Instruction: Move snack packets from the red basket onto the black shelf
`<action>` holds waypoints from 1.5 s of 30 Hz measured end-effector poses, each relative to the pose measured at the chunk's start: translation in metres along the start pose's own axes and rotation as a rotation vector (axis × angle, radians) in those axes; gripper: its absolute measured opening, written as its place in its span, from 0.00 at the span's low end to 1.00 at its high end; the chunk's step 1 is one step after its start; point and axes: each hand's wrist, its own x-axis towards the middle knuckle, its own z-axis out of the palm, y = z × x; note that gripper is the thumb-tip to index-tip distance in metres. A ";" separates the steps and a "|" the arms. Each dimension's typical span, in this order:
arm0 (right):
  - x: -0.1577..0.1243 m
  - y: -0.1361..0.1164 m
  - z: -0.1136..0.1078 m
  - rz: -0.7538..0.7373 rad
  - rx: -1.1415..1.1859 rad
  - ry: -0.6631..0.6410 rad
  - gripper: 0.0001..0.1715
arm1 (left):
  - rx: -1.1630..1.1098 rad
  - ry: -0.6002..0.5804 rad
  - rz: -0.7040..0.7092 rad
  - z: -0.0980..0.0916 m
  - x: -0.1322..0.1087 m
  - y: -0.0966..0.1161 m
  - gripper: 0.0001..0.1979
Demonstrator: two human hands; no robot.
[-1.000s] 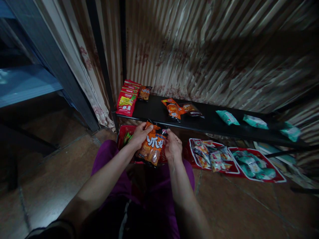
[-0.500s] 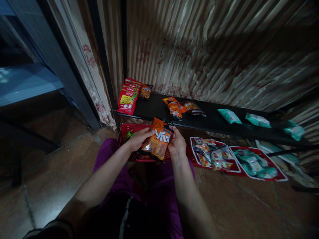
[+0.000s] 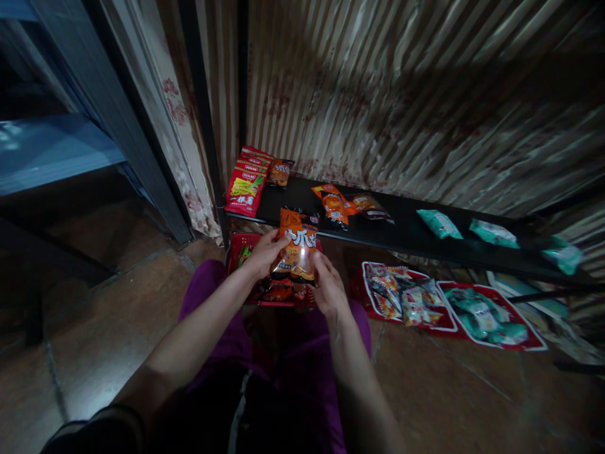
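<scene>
Both my hands hold one orange snack bag (image 3: 297, 246) upright above a red basket (image 3: 236, 252) on the floor in front of my knees. My left hand (image 3: 265, 252) grips the bag's left edge. My right hand (image 3: 328, 287) grips its lower right corner. More bags lie in the basket under the held one. Just beyond it runs a low black shelf (image 3: 406, 236).
On the shelf stand red snack bags (image 3: 246, 186) at the left, orange bags (image 3: 335, 205) in the middle and green bags (image 3: 439, 224) to the right. Two red trays (image 3: 449, 325) of mixed packets lie on the tiled floor. A striped curtain hangs behind.
The orange bag has been lifted out of the basket and turned upright. My right hand slid from its top right corner down to its lower right corner.
</scene>
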 end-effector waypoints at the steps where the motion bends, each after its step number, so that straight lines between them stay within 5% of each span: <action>1: -0.005 0.004 0.000 0.006 -0.016 -0.027 0.26 | 0.004 0.022 0.023 0.001 0.002 0.001 0.17; 12: -0.017 0.018 0.009 -0.039 0.041 -0.136 0.25 | 0.095 0.188 0.087 0.010 0.005 0.006 0.17; 32: -0.022 0.027 0.015 -0.108 0.076 -0.031 0.25 | 0.106 0.109 -0.074 0.001 0.021 0.001 0.16; 45: -0.016 0.026 0.003 -0.042 0.062 -0.114 0.25 | 0.156 0.113 0.070 -0.005 0.017 -0.010 0.19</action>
